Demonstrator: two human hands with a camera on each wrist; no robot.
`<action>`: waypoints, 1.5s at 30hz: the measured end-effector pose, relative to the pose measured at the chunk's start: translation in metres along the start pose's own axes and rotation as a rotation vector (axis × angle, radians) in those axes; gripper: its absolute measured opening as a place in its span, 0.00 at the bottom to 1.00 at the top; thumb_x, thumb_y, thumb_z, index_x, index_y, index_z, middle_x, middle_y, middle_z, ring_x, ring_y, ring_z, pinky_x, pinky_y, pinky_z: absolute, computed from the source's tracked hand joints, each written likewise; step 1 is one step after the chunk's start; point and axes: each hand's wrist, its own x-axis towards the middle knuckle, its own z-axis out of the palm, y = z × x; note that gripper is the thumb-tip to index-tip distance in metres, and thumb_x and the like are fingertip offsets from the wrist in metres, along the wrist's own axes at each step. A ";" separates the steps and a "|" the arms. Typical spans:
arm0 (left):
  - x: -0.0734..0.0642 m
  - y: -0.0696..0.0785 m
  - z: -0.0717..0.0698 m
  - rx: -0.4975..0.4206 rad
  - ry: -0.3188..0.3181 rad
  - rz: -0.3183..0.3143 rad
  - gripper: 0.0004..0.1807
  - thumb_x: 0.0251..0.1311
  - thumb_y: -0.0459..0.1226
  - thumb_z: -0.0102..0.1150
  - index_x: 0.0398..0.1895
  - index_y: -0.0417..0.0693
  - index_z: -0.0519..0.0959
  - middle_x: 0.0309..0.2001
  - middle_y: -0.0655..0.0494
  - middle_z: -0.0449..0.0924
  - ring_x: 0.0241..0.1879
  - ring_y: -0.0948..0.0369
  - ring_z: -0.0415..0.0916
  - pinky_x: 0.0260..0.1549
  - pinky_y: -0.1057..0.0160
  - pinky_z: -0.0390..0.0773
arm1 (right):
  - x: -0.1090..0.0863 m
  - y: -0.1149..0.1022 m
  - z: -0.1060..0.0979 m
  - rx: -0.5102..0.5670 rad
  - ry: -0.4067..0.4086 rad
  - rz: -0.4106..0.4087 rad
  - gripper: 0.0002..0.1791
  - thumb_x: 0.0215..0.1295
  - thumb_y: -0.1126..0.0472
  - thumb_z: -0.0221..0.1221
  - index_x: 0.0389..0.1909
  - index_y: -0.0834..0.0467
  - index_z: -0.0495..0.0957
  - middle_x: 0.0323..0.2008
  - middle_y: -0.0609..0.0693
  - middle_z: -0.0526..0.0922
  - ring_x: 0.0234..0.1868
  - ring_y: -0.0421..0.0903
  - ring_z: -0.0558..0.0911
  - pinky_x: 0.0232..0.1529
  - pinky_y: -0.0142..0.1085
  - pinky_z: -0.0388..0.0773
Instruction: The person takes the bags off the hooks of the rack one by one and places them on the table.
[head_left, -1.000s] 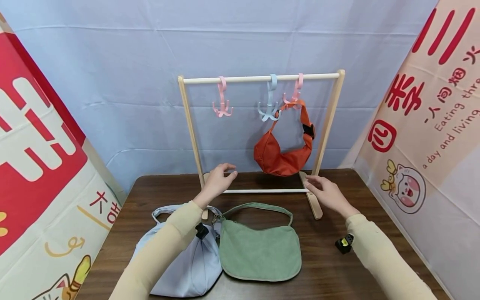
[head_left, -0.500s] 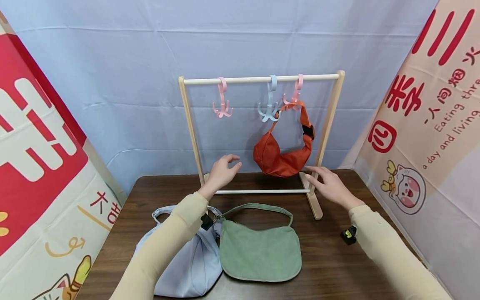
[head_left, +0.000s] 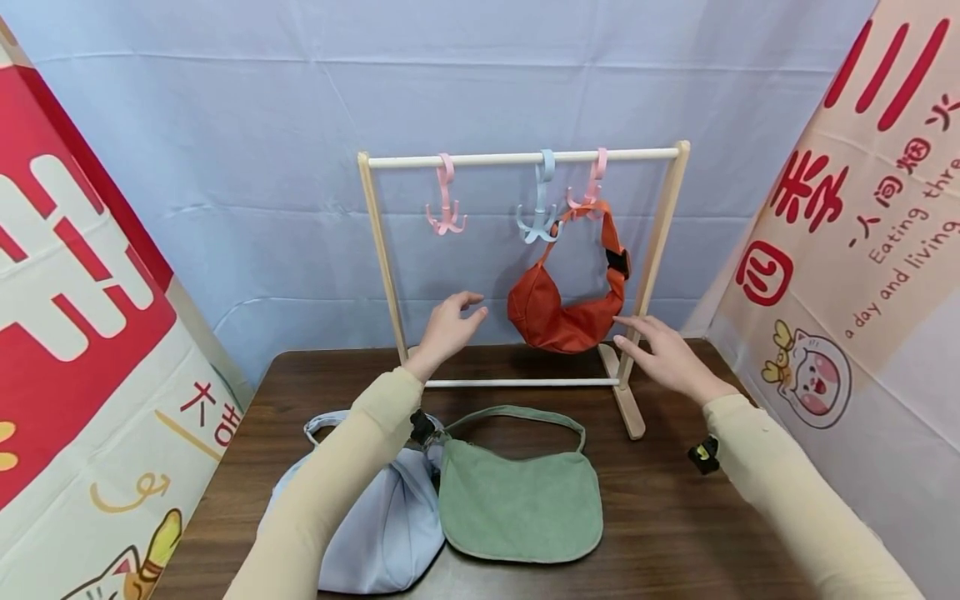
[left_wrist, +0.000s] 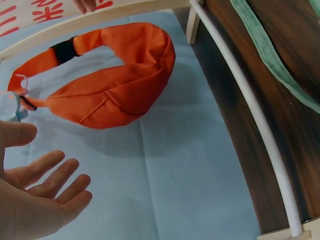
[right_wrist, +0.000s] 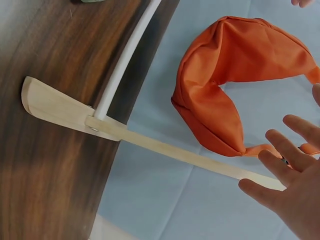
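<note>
An orange waist bag [head_left: 566, 321] with a black buckle hangs by its strap from the right pink hook [head_left: 595, 179] on a wooden rack [head_left: 525, 158]. My left hand [head_left: 450, 325] hovers left of the bag, fingers relaxed and holding nothing; the left wrist view shows a gap between the fingers and the bag. To the bag's right, my right hand [head_left: 663, 354] is held up by the rack's right post, its fingertips near the bag's lower edge. In the right wrist view its fingers [right_wrist: 287, 150] are spread, with nothing gripped.
A green shoulder bag [head_left: 521, 504] lies on the dark wooden table [head_left: 660, 533], beside a light blue bag [head_left: 390, 525] partly covered by my left sleeve. A blue hook [head_left: 538, 200] and another pink hook [head_left: 446, 200] hang on the rail. Printed cloths flank both sides.
My left hand has risen and shifted slightly right toward the rack. My right hand has moved up and a little to the right. The bags and hooks stay in place.
</note>
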 end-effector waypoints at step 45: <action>0.039 0.043 0.009 -0.035 0.000 0.006 0.19 0.67 0.44 0.50 0.58 0.49 0.75 0.59 0.52 0.75 0.60 0.53 0.69 0.57 0.55 0.71 | 0.035 -0.027 -0.064 -0.084 0.072 -0.078 0.28 0.71 0.49 0.51 0.65 0.61 0.66 0.63 0.65 0.66 0.65 0.66 0.63 0.61 0.63 0.58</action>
